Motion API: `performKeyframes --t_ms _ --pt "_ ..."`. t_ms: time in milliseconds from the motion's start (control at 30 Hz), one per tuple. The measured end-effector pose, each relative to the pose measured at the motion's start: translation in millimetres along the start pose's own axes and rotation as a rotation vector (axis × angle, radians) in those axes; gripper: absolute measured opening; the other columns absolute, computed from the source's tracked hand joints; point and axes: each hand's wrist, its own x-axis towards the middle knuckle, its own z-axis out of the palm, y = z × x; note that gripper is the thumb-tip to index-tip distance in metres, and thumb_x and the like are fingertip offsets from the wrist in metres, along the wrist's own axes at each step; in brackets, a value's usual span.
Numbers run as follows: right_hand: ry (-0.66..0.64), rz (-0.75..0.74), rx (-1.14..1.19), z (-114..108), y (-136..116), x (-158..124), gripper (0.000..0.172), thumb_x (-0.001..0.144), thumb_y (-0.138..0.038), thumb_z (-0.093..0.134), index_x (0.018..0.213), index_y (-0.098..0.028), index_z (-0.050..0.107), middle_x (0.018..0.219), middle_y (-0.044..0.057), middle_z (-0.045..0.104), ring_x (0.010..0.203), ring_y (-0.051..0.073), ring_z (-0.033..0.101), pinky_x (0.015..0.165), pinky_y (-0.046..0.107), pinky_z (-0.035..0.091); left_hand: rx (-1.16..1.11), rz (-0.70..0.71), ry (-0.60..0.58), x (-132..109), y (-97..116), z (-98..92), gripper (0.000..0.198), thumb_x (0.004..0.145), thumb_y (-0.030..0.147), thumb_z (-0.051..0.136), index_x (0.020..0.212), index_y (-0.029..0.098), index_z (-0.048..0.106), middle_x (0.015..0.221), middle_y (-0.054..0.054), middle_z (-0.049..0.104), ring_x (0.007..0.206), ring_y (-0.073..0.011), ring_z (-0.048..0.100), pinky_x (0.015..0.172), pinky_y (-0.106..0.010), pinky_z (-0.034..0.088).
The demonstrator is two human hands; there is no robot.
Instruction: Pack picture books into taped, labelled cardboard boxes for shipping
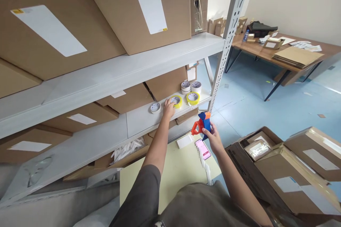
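left hand [168, 108] touching left rim of yellow tape roll [179, 104], grip unclear, right hand [214, 137] holding blue dispenser [206, 124]

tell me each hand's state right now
Left hand: touching a yellow tape roll; grip can't be told.
Right hand: holding the blue-and-orange tape dispenser.

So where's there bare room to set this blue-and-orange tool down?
Two patches look bare: the pale tabletop between the left sleeve and the phone, and the middle shelf left of the lone white tape roll. It's crowded at that shelf's right end, where yellow and white tape rolls bunch by the left hand.
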Motion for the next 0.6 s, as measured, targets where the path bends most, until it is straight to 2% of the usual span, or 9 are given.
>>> performKeyframes --t_ms 133,200,267,333,400,467,533,600 --pt "0.0 0.012 0.016 -5.4 0.2 5.0 0.065 0.073 -0.054 0.092 0.128 -0.034 0.064 0.118 0.004 0.079 0.108 0.032 0.074 0.095 0.049 0.062 0.007 0.012 -0.076 -3.7 -4.8 -7.7 0.025 0.08 0.014 0.076 0.101 0.026 0.081 0.167 -0.005 0.052 0.165 -0.0404 0.023 0.131 -0.062 0.029" --pt "-0.019 0.021 0.023 -4.7 0.5 7.2 0.066 0.072 -0.054 0.093 0.129 -0.034 0.065 0.119 0.004 0.079 0.108 0.031 0.075 0.096 0.048 0.062 0.01 0.002 -0.093 -13.0 -11.1 -13.5 0.023 0.08 0.015 0.079 0.1 0.026 0.081 0.168 -0.006 0.051 0.165 -0.042 0.024 0.131 -0.063 0.029" --pt "-0.041 0.024 0.034 -1.9 1.0 9.1 0.067 0.072 -0.054 0.094 0.13 -0.033 0.066 0.119 0.003 0.08 0.107 0.029 0.075 0.095 0.046 0.062 0.001 -0.044 -0.047 -27.7 -16.8 -16.9 0.032 0.081 0.016 0.079 0.11 0.027 0.08 0.169 -0.009 0.05 0.162 -0.0416 0.031 0.131 -0.061 0.031" --pt "-0.05 0.027 0.047 3.1 1.8 10.8 0.068 0.072 -0.053 0.094 0.13 -0.032 0.066 0.116 0.003 0.08 0.104 0.028 0.076 0.092 0.043 0.063 -0.025 -0.115 0.051 -45.7 -18.9 -16.2 0.046 0.085 0.016 0.074 0.129 0.026 0.076 0.167 -0.011 0.052 0.158 -0.0375 0.041 0.13 -0.054 0.036" --pt "-0.046 0.026 0.054 9.6 2.6 12.0 0.068 0.071 -0.053 0.095 0.129 -0.031 0.068 0.111 0.002 0.08 0.1 0.026 0.075 0.088 0.04 0.062 -0.061 -0.212 0.149 -62.3 -15.4 -11.4 0.052 0.091 0.018 0.066 0.142 0.024 0.069 0.158 -0.014 0.059 0.149 -0.0321 0.053 0.126 -0.045 0.042" --pt "-0.054 0.019 0.055 16.9 3.0 12.4 0.068 0.071 -0.052 0.095 0.129 -0.03 0.068 0.108 0.002 0.08 0.097 0.025 0.075 0.085 0.038 0.062 -0.094 -0.321 0.192 -72.8 -7.1 -4.6 0.046 0.096 0.026 0.063 0.142 0.023 0.066 0.144 -0.014 0.069 0.135 -0.0292 0.064 0.117 -0.04 0.048" --pt "-0.066 0.007 0.059 23.8 3.1 11.3 0.068 0.07 -0.051 0.095 0.129 -0.03 0.069 0.109 0.001 0.08 0.095 0.024 0.074 0.085 0.038 0.062 -0.12 -0.443 0.19 -74.6 3.1 1.4 0.045 0.099 0.042 0.064 0.14 0.023 0.065 0.132 -0.014 0.074 0.125 -0.03 0.07 0.108 -0.039 0.052" --pt "-0.073 -0.003 0.058 29.2 3.0 8.5 0.068 0.07 -0.05 0.096 0.129 -0.03 0.069 0.109 0.001 0.08 0.094 0.023 0.074 0.085 0.037 0.062 -0.152 -0.592 0.172 -68.5 11.7 3.8 0.057 0.099 0.06 0.063 0.139 0.02 0.064 0.131 -0.017 0.076 0.124 -0.0336 0.071 0.101 -0.04 0.055"
